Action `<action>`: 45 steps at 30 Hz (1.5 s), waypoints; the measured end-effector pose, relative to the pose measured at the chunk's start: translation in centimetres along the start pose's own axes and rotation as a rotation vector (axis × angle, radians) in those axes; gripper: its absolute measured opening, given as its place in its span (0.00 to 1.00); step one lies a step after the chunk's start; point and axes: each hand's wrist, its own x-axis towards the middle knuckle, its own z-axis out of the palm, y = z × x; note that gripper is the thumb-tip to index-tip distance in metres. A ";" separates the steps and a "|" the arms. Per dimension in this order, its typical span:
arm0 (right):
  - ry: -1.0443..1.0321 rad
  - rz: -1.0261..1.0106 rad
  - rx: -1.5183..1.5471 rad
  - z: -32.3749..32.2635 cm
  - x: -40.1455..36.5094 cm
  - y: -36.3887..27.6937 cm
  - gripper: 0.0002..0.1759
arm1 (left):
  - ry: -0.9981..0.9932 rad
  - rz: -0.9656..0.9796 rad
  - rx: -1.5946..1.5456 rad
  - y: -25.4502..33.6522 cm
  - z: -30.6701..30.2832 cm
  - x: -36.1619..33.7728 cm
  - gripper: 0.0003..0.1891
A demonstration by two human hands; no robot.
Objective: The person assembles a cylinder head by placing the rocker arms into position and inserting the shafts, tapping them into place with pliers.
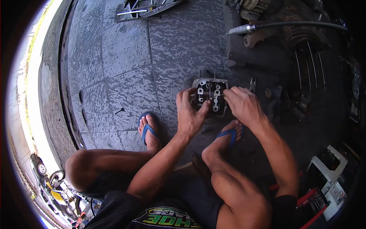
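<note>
A metal engine cylinder head (pixel 216 108) sits on the floor between my feet, its open side facing up with the valve parts showing. My left hand (pixel 189 112) grips its left side, fingers along the outer edge and the thumb pressing on the lower middle. At the opposite edge, the fingers of my right hand (pixel 244 105) are closed together against the upper right side. Whatever those fingertips pinch there is hidden. Two thin studs (pixel 207 73) stick out from the far side of the head.
Pliers (pixel 252 84) lie just right of the head. A dark bolt (pixel 119 111) rests on the tiles to the left. Engine parts (pixel 254 8) and a cable (pixel 297 24) occupy the upper right, with long thin rods (pixel 312 65) below. A metal-framed part (pixel 146 8) lies at the top.
</note>
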 end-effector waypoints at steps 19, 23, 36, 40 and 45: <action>1.230 1.763 0.806 14.7 -41.2 -4.6 0.10 | -0.620 1.001 0.985 7.5 2.5 5.0 0.06; 0.942 1.534 0.343 19.7 -42.7 -7.6 0.09 | -0.592 0.926 1.050 8.1 3.0 4.7 0.07; 0.430 1.646 0.572 22.6 -36.6 -17.8 0.11 | -0.612 0.987 0.818 6.9 2.2 3.9 0.13; 0.407 1.608 0.477 22.6 -33.6 -19.2 0.10 | -0.474 1.026 0.796 6.8 1.1 4.8 0.14; 0.269 1.267 0.087 23.8 -32.4 -16.6 0.13 | -0.383 0.984 0.762 5.8 -1.0 4.5 0.15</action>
